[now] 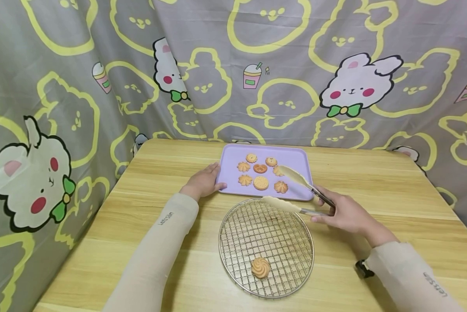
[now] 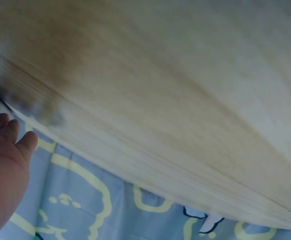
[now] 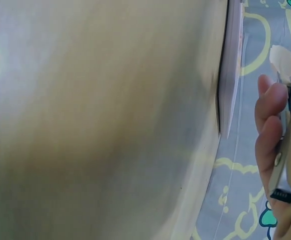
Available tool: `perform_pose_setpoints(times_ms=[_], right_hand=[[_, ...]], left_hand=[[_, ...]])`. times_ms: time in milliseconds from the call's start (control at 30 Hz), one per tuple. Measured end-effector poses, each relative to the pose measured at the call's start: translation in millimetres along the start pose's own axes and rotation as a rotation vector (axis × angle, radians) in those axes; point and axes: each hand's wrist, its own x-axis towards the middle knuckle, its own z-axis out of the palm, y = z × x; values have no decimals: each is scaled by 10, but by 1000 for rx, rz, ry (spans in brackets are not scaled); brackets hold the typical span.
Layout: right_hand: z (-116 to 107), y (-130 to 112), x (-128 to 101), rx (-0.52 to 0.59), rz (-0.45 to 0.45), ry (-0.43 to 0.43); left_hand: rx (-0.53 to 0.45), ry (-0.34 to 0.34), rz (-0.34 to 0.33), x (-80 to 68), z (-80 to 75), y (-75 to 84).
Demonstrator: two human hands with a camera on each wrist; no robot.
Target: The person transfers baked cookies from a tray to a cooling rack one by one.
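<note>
My left hand (image 1: 205, 181) rests against the left edge of a purple tray (image 1: 301, 158), its thumb by the front corner. My right hand (image 1: 348, 213) grips a pair of tongs (image 1: 324, 197) with pale tips. The tongs are spread wide. One tip hangs over the right side of the tray near a flower-shaped cookie, the other over the far rim of a round wire cooling rack (image 1: 272, 242). Several cookies lie on the tray, among them a round one (image 1: 261, 183) and a pretzel-shaped one (image 1: 260, 168). A swirled cookie (image 1: 260, 268) sits on the rack's near part.
Under everything is a wood-grain table (image 1: 171, 169). The rack stands just in front of the tray, nearer to me. A grey curtain (image 1: 218, 95) with cartoon prints hangs behind the table and along its left side.
</note>
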Motion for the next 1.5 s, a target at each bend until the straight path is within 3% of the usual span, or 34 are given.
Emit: perform_pose_setpoints(times_ms=[300,533,1000,1500], right_hand=[[-88,27,22,-51,49,-20],[-122,66,56,-140,54,-21],[-206,53,107,-209,64,-43],[-258,28,151,-302,141,-102]], left_hand=[[3,1,-5,-1,11,5],[-1,-3,-6,0,9,4],[-5,-3,-9,3,14,0],[-5,-10,-13,8,14,-1]])
